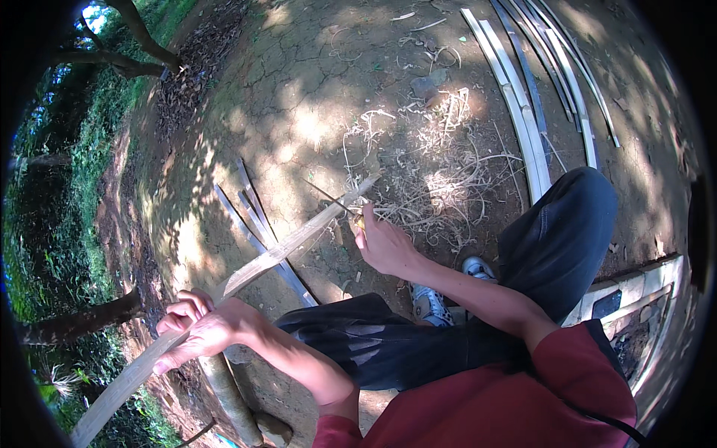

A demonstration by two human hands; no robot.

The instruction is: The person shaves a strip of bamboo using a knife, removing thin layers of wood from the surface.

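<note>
Clasping a pale strip (302, 235), left grip (208, 328) closed; right grip (387, 245) holding a knife (333, 199).

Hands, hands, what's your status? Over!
Left hand gripping wood strip. Right hand holding knife, blade near strip's far end. Curly shavings litter the ground, seemingly not in the way.

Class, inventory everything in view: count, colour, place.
Held strip: 1, tan, left to centre
Knife: 1, dark blade, centre
Shavings: many, pale, centre
Long strips: several, pale, grey, upper right
Shorter strips: several, grey, centre left
Pole: 1, brown, lower left
Frame: 1, pale, right
Flat object: 1, black, on frame
Trees: several, brown and green, left
Ground: 1, brown, throughout
Shoes: 2, whitish, lower centre
Trousers: 1, dark, lower right
Shirt: 1, red, bottom
Left grip: 1, around strip
Right grip: 1, around knife
</note>
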